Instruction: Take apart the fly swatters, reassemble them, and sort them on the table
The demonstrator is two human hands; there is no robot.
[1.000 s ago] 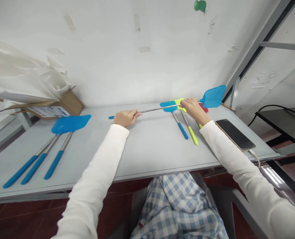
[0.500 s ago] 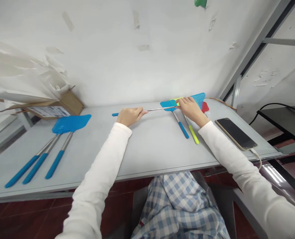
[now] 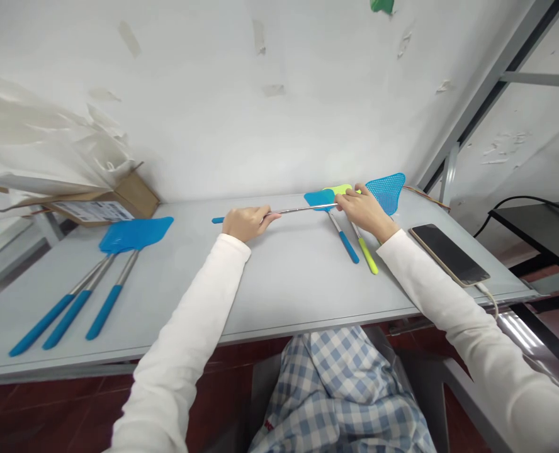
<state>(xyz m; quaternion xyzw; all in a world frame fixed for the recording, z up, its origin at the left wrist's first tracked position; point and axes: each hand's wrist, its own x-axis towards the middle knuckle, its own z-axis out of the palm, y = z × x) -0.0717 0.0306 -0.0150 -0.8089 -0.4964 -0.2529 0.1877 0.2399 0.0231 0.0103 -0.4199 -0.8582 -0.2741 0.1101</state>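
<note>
Though well apart from the cardboard box (image 3: 135, 196), contents unclear, both hands (image 3: 245, 223) (image 3: 363, 211) tight around one blue flyswatter (image 3: 386, 192)

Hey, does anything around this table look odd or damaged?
Yes, mildly: the wall behind carries leftover-looking tape scraps, so it looks untidy, and the cardboard box at left has a flap splayed open. The held swatter's blue mesh head shows no obvious damage.
</note>
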